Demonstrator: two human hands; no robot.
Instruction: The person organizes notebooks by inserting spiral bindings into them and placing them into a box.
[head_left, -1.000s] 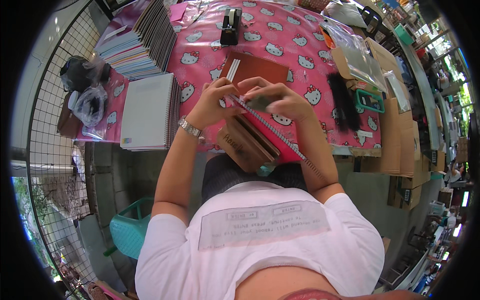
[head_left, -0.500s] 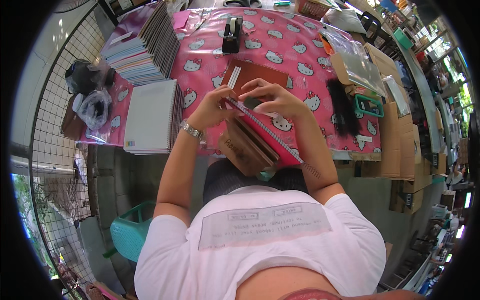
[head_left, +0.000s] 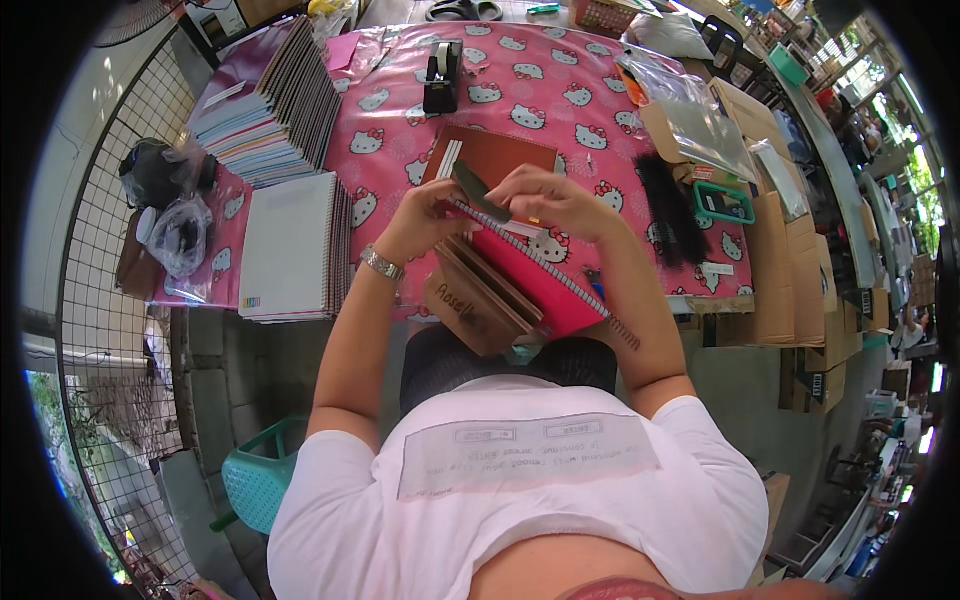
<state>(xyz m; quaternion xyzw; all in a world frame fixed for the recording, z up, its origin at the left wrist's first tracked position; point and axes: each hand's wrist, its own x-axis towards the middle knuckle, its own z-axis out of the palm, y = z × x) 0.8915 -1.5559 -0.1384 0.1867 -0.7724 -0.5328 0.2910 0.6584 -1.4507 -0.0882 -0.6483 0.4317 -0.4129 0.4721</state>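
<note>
Pink spiral notebook (head_left: 550, 295) sat mid-frame, near edge of the desk (head_left: 545, 48), slanting down right beside a brown slotted holder (head_left: 468, 312) above the lap. Couldn't tell if it was seated in a slot or just leaning. Left hand (head_left: 425, 215): fingers clamped on the notebook's upper-left corner. Right hand (head_left: 555, 200): fingers looked pinched together on the lower end of a dark green flat piece (head_left: 480, 192), which crossed the top of the coil (head_left: 530, 252). Loose coil end stuck out lower right, over the right forearm.

Handling, judged: notebook light, covers fairly stiff, glossy, maybe slippery; coil thin, springy, easily bent. Best hold: covers and pages together at a corner, clear of the wire.

Hard to make out: notebook's far side, left fingertips behind it, its lower edge by the holder, the green piece's exact kind.
</note>
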